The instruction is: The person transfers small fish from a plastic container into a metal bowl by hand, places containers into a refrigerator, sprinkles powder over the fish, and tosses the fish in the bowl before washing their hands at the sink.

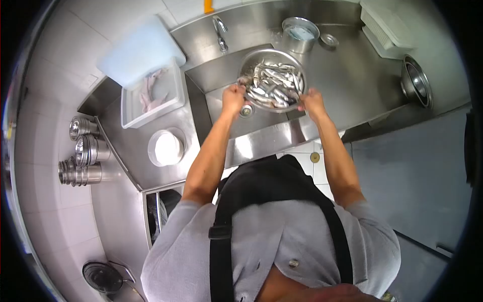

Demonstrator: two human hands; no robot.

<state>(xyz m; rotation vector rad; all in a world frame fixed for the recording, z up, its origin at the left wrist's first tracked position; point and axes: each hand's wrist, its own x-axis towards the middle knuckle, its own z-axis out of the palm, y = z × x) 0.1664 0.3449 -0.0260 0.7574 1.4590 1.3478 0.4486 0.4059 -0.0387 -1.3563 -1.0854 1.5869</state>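
Note:
Between my two hands is a round metal bowl (pixel 272 54), full of small silvery fish (pixel 275 83). It hangs over the steel sink (pixel 220 100), partly above the right rim. My left hand (pixel 233 99) is closed on the bowl's near left edge. On its near right edge my right hand (pixel 313 103) grips with the fingers curled under or around the rim; the exact finger placement is partly hidden. The sink drain (pixel 246 110) shows just below the bowl, beside my left hand.
Left of the sink stand a white tub (pixel 128 113) with pale seafood inside and a white round container (pixel 166 147). A faucet (pixel 220 33) rises behind the sink. On the right counter are a metal pot (pixel 300 35), a small lid (pixel 329 41) and steel bowls (pixel 416 81).

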